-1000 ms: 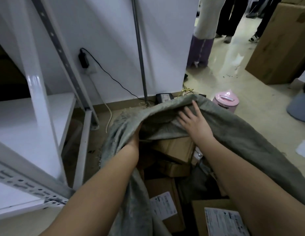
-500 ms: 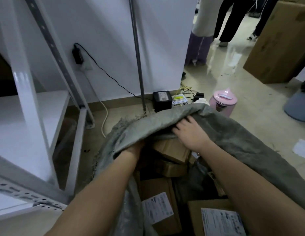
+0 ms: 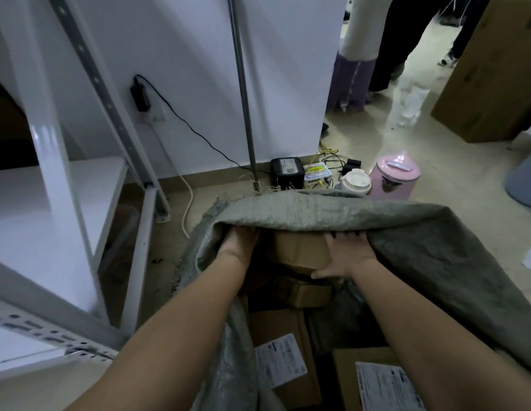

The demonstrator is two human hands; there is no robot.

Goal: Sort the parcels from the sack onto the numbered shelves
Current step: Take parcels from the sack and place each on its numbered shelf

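A grey woven sack [image 3: 421, 241] lies on the floor with its mouth toward me, its upper flap draped over both my hands. Inside, a brown cardboard parcel [image 3: 300, 247] sits on top of the pile. My right hand [image 3: 346, 252] lies flat on the parcel's right side with the thumb at its near edge. My left hand [image 3: 240, 240] is at the parcel's left side, its fingers hidden under the flap. Lower down lie a small box [image 3: 310, 295] and two labelled boxes [image 3: 280, 360] [image 3: 380, 381]. The white metal shelves [image 3: 50, 209] stand at left.
Behind the sack stand a metal pole [image 3: 243, 99], a black adapter box [image 3: 286, 173], a white-lidded jar [image 3: 355, 181] and a pink pot [image 3: 397, 176]. A large cardboard carton [image 3: 489, 72] and people's legs [image 3: 356, 54] are at the back right.
Both hands have slid deeper under the sack's flap. My right hand left the flap and now rests on the top brown parcel; my left hand moved from the sack's edge to the parcel's left side.
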